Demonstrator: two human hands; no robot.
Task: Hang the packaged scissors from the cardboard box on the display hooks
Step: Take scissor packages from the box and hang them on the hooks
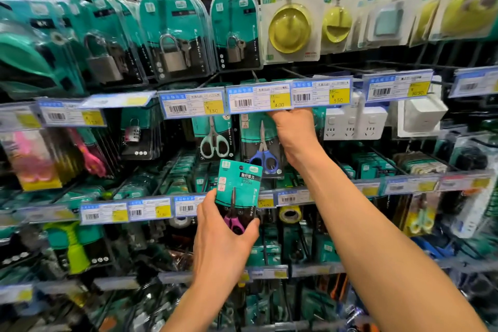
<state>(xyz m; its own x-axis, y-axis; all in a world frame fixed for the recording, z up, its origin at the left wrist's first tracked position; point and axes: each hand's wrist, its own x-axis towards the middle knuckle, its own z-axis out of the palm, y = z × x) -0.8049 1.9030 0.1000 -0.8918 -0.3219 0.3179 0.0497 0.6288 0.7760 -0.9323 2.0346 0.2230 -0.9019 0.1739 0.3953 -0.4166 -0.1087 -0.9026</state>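
Scissors pack (238, 186): a flat green card with a clear plastic front. It is up in the air in front of the shelves, below the row of hanging scissors, and not on a hook yet.
Purple handles (234, 221): they sit at the bottom of the pack, partly under the thumb.
Left hand (223, 240): it grips the bottom of the pack, with the thumb on one side and the fingers wrapped round the other.
Right hand (292, 129): it reaches up behind the yellow price tag (258, 98), just beside the blue scissors pack (262, 153). The tag hides the fingers, so I cannot tell if they hold anything.
Hook: the hook the hand reaches for is hidden behind the tag.
Cardboard box: not in view.
Weight: it looks light, easy for one hand.
Feel: the card looks stiff but could bend if squeezed hard. The plastic front looks smooth and may slip.
Where to hold: low down by the handles, as it is held now. That leaves the top free.
Hole (241, 167): a small dark dot near the top of the card. I think the hook must go through here.
Watch out: the hole is small and the tag is in the way, so the pack probably needs to go up slowly and straight.
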